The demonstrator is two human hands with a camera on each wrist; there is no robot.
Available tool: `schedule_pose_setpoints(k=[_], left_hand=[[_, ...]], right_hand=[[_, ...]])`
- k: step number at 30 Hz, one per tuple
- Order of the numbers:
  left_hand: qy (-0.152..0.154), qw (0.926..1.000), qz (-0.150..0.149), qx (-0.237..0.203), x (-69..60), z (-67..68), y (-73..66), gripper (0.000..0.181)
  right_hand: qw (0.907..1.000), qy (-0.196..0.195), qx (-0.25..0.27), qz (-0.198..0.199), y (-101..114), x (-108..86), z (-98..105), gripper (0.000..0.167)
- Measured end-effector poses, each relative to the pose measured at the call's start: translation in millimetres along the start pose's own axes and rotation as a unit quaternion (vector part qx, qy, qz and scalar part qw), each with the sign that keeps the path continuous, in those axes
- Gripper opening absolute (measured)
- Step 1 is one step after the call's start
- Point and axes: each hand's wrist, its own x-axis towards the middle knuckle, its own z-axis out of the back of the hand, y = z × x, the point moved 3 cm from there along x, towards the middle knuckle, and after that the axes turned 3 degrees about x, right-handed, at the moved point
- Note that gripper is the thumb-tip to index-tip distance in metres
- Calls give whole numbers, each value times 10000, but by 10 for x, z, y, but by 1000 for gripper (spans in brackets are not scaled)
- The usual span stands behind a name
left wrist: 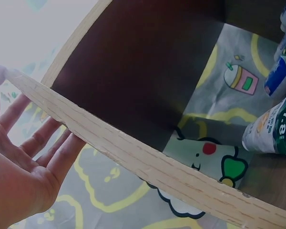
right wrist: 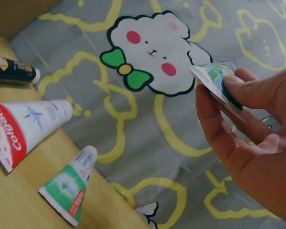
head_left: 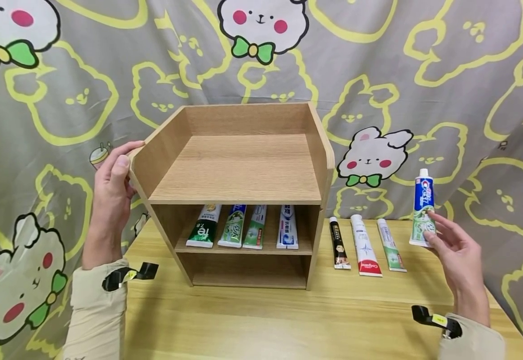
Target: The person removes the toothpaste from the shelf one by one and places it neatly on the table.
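My left hand (head_left: 113, 182) holds the upper left side panel of a wooden desk shelf (head_left: 243, 167). In the left wrist view, the fingers (left wrist: 62, 152) lie along the outer face of that panel near its edge. Beyond the right end of the shelf, my right hand (head_left: 461, 255) pinches a blue, white and green toothpaste tube (head_left: 423, 207) near its flat end, cap up, above the table. From the right wrist camera, the thumb (right wrist: 257, 88) presses on the tube's flat end (right wrist: 219, 83), and most of the tube is hidden.
Several toothpaste tubes, including a dark green one (head_left: 204, 227), lie on the shelf's middle level. On the table (head_left: 252, 320) to its right lie a black tube (head_left: 339, 245), a red and white tube (head_left: 366, 247) and a green and white tube (head_left: 391, 246). A patterned curtain (head_left: 369, 110) hangs behind.
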Motion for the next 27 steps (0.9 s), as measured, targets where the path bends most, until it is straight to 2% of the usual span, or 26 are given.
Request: schedule_pose_setpoints(k=[7,17,27], left_hand=[[20,10000,22,56,0,7,8,41],[67,10000,-43,-11,4,3,-3,41],[174,9998,-1,28,3,10,-14,42]], right_hand=[[9997,-48,243,-91,-102,-2,107,49],[9974,-530,224,-429,-174,16,264,44],[9967,-506,-138,-617,-317,30,408,42]])
